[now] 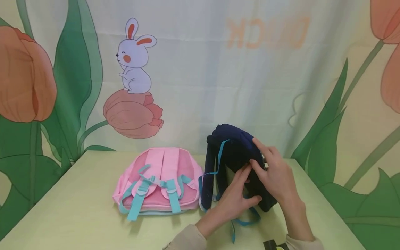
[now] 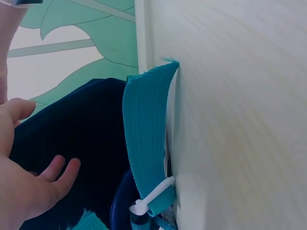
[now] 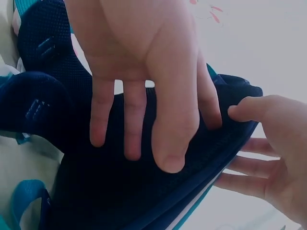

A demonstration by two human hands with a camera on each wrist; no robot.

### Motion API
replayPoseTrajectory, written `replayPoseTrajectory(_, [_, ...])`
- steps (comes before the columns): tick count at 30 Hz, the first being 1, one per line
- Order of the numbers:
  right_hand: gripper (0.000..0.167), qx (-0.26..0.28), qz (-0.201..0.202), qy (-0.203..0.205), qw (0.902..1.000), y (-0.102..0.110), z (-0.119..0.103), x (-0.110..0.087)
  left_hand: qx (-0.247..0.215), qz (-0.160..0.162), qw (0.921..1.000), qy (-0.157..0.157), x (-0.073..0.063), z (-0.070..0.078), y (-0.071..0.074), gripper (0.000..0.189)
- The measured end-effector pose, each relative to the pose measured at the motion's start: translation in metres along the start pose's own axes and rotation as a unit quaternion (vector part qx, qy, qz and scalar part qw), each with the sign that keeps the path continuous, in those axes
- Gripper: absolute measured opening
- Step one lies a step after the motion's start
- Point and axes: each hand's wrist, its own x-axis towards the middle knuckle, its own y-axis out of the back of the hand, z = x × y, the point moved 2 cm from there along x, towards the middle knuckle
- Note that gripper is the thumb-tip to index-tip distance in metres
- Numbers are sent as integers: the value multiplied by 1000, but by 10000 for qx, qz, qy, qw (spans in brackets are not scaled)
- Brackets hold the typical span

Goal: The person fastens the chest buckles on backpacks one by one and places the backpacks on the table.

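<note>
A navy backpack with teal straps leans upright on the table, its dark back panel towards me. At its right edge my right hand grips the bag. The right wrist view shows that hand's thumb on the panel and its other fingers behind the edge. My left hand is in front of the panel, fingers extended against it and thumb apart. Also in the right wrist view, the left hand's fingers overlap the panel. A loose teal strap hangs near the left hand.
A pink backpack with teal straps lies just left of the navy one, nearly against it. Both are on a pale table. A curtain printed with tulips and a rabbit hangs behind. A black device is near my right sleeve.
</note>
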Motion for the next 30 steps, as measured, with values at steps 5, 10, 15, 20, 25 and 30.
replayPoseTrajectory(5, [58, 498, 284, -672, 9961, -2, 2, 1, 16, -72, 9999, 129, 1, 0, 2, 96])
replayPoseTrajectory(10, [55, 1033, 452, -1586, 9809, -4, 6, -1, 79, -293, 9991, 303, 0, -1, 1, 100])
replayPoseTrajectory(15, [55, 1704, 476, -2517, 9515, 4, 11, -1, 548, -415, 9969, 388, 0, -1, -1, 101])
replayPoseTrajectory(20, [60, 2437, 412, -3251, 9128, 15, 27, -2, 1327, -811, 9867, 466, 0, -3, -6, 102])
replayPoseTrajectory(25, [64, 2834, 327, -3472, 8934, 20, 45, -5, 2156, -1101, 9700, 230, -2, -5, -11, 103])
replayPoseTrajectory(30, [68, 2830, 114, -3535, 8915, 26, 55, -8, 2360, -1325, 9622, 302, -5, -5, -11, 99])
